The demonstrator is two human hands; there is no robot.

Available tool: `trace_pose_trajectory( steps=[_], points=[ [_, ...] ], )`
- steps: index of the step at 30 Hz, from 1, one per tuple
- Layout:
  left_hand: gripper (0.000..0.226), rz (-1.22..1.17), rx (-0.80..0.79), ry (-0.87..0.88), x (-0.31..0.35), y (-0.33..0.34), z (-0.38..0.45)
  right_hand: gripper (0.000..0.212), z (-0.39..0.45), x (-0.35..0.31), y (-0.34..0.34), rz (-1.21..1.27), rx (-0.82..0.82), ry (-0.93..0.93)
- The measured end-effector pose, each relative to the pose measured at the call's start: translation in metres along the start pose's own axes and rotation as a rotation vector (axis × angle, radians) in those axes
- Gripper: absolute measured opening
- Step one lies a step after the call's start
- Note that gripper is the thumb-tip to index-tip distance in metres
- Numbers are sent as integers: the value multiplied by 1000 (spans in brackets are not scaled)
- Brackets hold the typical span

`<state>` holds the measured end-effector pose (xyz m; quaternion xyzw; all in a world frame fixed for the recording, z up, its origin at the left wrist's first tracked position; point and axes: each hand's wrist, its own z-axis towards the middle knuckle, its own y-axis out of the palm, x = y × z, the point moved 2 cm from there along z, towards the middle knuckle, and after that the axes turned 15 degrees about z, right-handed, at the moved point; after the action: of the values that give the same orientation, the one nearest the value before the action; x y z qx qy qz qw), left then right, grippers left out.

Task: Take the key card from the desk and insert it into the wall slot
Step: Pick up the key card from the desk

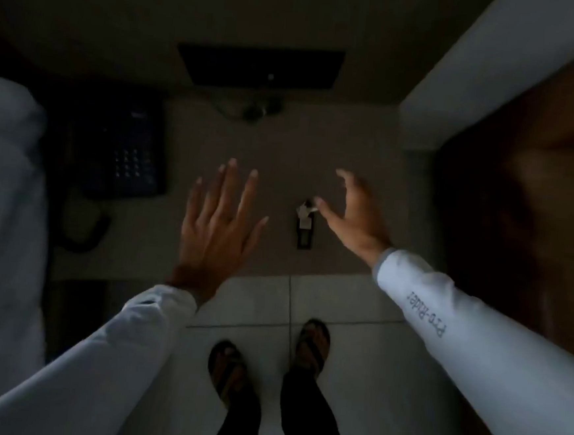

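Note:
In dim light, a small dark key card (305,234) with a pale tag at its far end lies on the grey desk (284,148). My right hand (354,215) hovers just right of it, fingers spread, thumb tip near the pale tag. Above the desk's left-centre, my left hand (220,222) is held flat with fingers apart and holds nothing. No wall slot is visible.
A dark telephone (122,156) sits on the desk's left part, a black screen (263,66) on the wall behind. Cables (253,110) lie at the back edge. A white wall corner (461,76) and wooden door (540,168) stand right. White bedding (2,195) lies left. My sandalled feet (267,360) stand on tiles.

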<state>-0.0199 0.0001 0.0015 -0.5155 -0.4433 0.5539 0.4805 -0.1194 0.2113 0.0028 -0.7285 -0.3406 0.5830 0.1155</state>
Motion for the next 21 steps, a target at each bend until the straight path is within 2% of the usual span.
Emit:
trace_pose_trajectory(
  steps=[2,4,8,10,13,15,18,21],
  points=[
    [65,7,-100,2,12,41,-6,64,14,29,24,125,-37,99],
    [68,-8,-156,15,19,73,-8,61,23,44,37,142,-45,102],
    [68,-67,-145,16,24,122,0,47,37,65,55,104,-79,-14],
    [67,-45,-114,14,26,137,-3,38,41,74,62,78,-100,-10],
    [65,-35,-35,3,23,145,-5,27,48,74,66,85,-102,-4],
    [65,-33,-44,11,21,144,-5,18,51,71,67,175,-122,43],
    [67,-51,-96,21,22,132,-2,20,47,69,60,301,-115,155],
    [65,-40,-43,20,18,101,4,25,31,57,44,417,-73,183]
  ],
)
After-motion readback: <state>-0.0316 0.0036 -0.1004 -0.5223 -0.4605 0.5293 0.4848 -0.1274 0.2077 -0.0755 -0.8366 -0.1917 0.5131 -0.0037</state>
